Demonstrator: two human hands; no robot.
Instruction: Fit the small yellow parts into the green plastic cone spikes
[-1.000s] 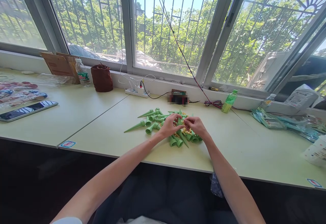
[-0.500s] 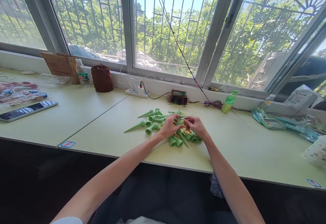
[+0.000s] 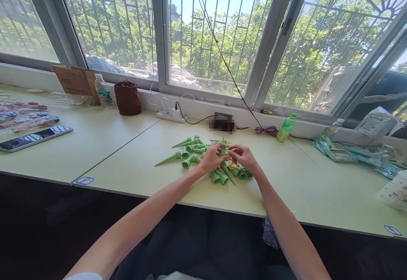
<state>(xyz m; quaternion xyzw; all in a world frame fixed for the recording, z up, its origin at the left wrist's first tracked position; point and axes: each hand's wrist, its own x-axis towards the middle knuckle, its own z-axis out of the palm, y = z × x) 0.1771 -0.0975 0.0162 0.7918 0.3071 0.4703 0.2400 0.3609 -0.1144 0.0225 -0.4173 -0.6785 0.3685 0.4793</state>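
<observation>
A heap of several green plastic cone spikes [image 3: 190,152] lies on the pale table [image 3: 133,161], mixed with small yellow pieces [image 3: 229,163]. Both of my hands rest on top of the heap, fingertips almost meeting. My left hand [image 3: 212,158] has its fingers curled and pinched over the cones. My right hand [image 3: 243,158] is curled the same way, pinching among the yellow pieces. What either pinch holds is too small to name.
A green bottle [image 3: 286,127] lies at the back right beside coiled cables [image 3: 266,130]. A brown pouch [image 3: 127,98], a water bottle [image 3: 102,90] and cardboard [image 3: 74,80] stand by the window. A tablet [image 3: 34,138] lies far left; packets [image 3: 352,152] far right.
My fingertips have shifted slightly closer together over the heap. Arms and cones stay where they were.
</observation>
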